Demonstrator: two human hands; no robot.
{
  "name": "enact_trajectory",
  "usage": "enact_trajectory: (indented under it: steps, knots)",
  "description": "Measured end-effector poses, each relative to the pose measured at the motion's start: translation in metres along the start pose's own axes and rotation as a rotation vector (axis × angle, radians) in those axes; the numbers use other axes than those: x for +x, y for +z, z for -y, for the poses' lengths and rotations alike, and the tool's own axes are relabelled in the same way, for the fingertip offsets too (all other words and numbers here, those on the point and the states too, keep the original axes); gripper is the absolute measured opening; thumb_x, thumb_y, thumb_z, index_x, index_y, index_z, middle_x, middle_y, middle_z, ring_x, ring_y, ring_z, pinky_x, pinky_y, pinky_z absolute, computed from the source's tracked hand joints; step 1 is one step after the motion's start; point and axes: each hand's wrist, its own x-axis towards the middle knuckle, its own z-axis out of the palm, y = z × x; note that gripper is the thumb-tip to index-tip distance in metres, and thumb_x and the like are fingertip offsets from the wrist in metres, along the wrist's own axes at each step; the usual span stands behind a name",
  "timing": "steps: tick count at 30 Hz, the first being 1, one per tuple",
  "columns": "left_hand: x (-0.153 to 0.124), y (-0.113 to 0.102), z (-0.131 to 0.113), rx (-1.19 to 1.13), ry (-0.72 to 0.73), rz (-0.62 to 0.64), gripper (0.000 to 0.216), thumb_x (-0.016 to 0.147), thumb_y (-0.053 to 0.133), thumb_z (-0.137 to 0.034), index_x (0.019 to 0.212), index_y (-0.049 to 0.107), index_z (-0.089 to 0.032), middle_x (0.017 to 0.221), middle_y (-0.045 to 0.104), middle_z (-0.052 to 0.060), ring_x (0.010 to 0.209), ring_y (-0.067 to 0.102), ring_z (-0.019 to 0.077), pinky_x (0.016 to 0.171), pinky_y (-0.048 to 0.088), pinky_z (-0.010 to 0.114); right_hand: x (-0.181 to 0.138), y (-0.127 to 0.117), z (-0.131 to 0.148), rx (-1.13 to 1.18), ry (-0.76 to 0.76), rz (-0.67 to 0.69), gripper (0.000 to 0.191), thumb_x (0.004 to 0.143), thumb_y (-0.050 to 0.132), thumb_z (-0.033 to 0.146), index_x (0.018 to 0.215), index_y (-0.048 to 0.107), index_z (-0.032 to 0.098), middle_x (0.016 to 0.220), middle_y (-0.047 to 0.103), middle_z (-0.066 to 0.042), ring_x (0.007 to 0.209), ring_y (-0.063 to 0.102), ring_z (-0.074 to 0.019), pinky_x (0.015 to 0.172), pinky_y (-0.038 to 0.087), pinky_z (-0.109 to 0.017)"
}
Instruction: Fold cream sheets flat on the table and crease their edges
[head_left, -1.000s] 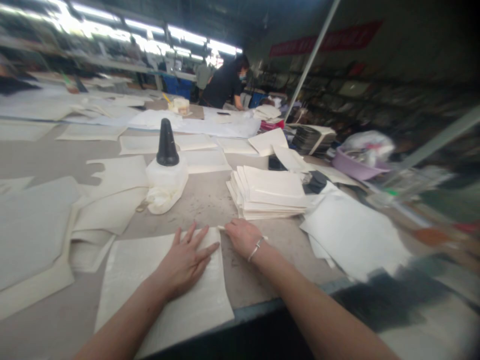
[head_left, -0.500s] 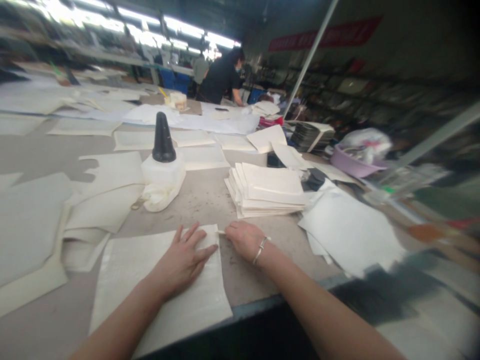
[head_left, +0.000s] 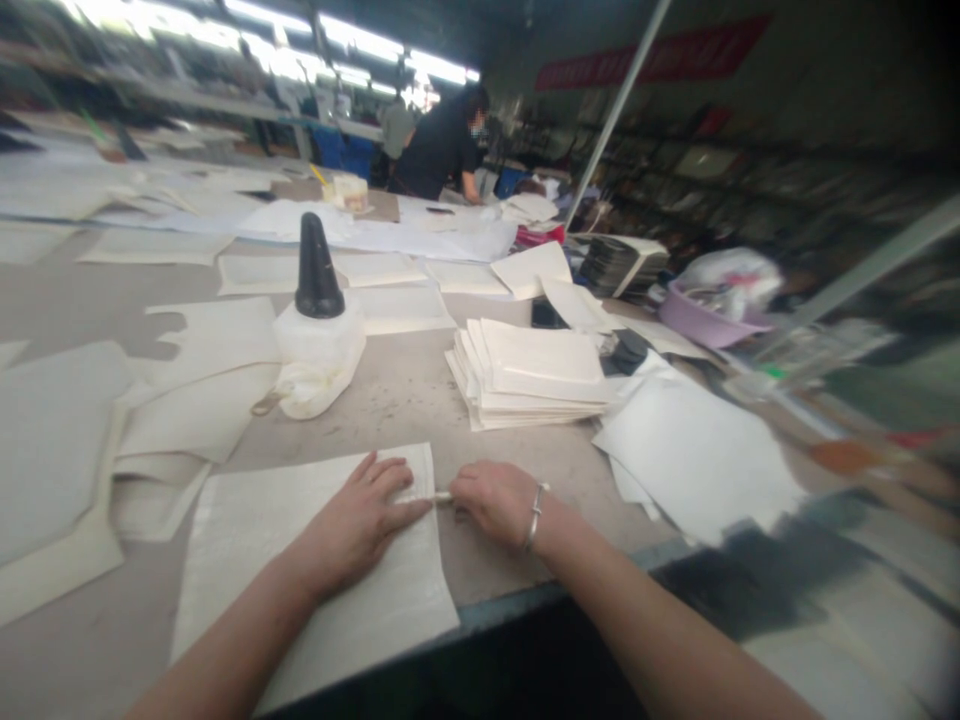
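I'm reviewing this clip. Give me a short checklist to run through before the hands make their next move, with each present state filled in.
1. Left hand resting on the cream sheet: ok.
2. Right hand gripping the thin pale stick: ok, its tip is at the sheet's right edge.
3. Left hand well clear of the stick's tip: not ok, one digit lies right by it.
4. Sheet's near edge fully supported by the table: cannot tell, it reaches the table's edge.
5. Bottle apart from both hands: ok.
6. Stack of cream pieces apart from the right hand: ok.
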Motion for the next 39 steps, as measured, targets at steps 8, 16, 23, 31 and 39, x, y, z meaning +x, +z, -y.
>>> enact_trajectory:
  steps: [8, 16, 23, 31, 39]
  knots:
    - [0.0, -0.002, 0.0, -0.045, 0.054, 0.011, 0.048, 0.082, 0.044, -0.008, 0.119, 0.055, -0.037, 0.114, 0.048, 0.006, 0.117, 0.038, 0.0238, 0.105, 0.026, 0.051, 0.026, 0.008, -0.015, -0.061, 0.202, -0.062, 0.022, 0.094, 0.039, 0.023, 0.09, 0.06, 0.018, 0.088, 0.059, -0.005, 0.081, 0.053, -0.0161, 0.068, 0.037, -0.025]
    - [0.0, -0.001, 0.001, -0.047, 0.061, -0.006, 0.048, 0.081, 0.044, -0.007, 0.117, 0.057, -0.036, 0.115, 0.049, 0.006, 0.117, 0.04, 0.0243, 0.105, 0.026, 0.052, 0.038, 0.007, -0.011, -0.076, 0.22, -0.024, 0.022, 0.092, 0.039, 0.017, 0.094, 0.061, 0.017, 0.093, 0.06, -0.007, 0.083, 0.053, -0.0182, 0.07, 0.038, -0.028]
    - [-0.001, -0.002, 0.0, -0.052, 0.11, -0.024, 0.034, 0.088, 0.043, -0.014, 0.11, 0.059, -0.034, 0.11, 0.053, 0.004, 0.113, 0.045, 0.0211, 0.104, 0.027, 0.05, 0.014, 0.003, -0.004, -0.076, 0.079, -0.022, 0.014, 0.09, 0.045, 0.016, 0.087, 0.059, 0.017, 0.087, 0.059, -0.005, 0.079, 0.052, -0.0166, 0.065, 0.036, -0.027]
    - [-0.001, 0.002, 0.001, -0.029, 0.151, -0.103, 0.024, 0.089, 0.045, -0.02, 0.103, 0.063, -0.03, 0.105, 0.056, 0.004, 0.106, 0.05, 0.0205, 0.099, 0.034, 0.045, -0.007, 0.005, 0.009, -0.04, -0.001, -0.021, 0.01, 0.089, 0.048, 0.019, 0.086, 0.058, 0.018, 0.086, 0.059, -0.003, 0.077, 0.05, -0.0161, 0.062, 0.033, -0.027]
    - [0.0, -0.002, -0.001, -0.041, 0.147, -0.101, 0.025, 0.09, 0.044, -0.02, 0.103, 0.062, -0.03, 0.105, 0.056, 0.004, 0.105, 0.05, 0.0197, 0.099, 0.035, 0.044, -0.016, 0.008, 0.014, -0.041, -0.044, -0.005, 0.012, 0.089, 0.047, 0.019, 0.084, 0.058, 0.018, 0.084, 0.059, -0.003, 0.076, 0.049, -0.0156, 0.062, 0.034, -0.027]
